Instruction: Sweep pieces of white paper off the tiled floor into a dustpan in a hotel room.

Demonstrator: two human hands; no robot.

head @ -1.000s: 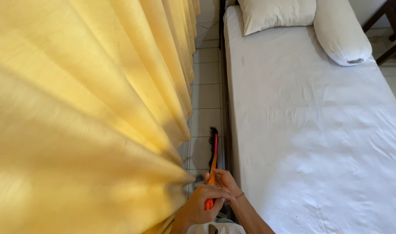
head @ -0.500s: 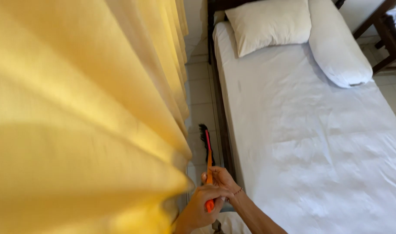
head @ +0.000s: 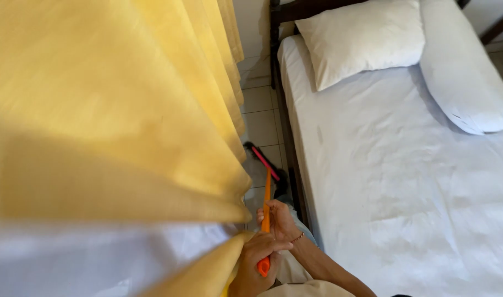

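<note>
Both my hands grip an orange broom handle (head: pixel 266 192) that points down at the tiled floor between a yellow curtain and a bed. My right hand (head: pixel 280 219) holds it higher up, with a thin bracelet at the wrist. My left hand (head: pixel 256 258) is wrapped around the handle's near end, partly behind a curtain fold. The broom head (head: pixel 264 161), black with a pink-red strip, rests on the floor tiles close to the bed frame.
The yellow curtain (head: pixel 114 110) fills the left half of the view, over a white layer (head: pixel 86 258). The bed's white sheet (head: pixel 405 181) fills the right, with a pillow (head: pixel 361 38) and a bolster (head: pixel 466 82). A dark bed frame (head: pixel 287 137) edges the narrow tiled gap (head: pixel 259 115).
The view has tilted up toward the head of the bed. The broom head has turned askew on the floor, and both hands have stayed on the handle.
</note>
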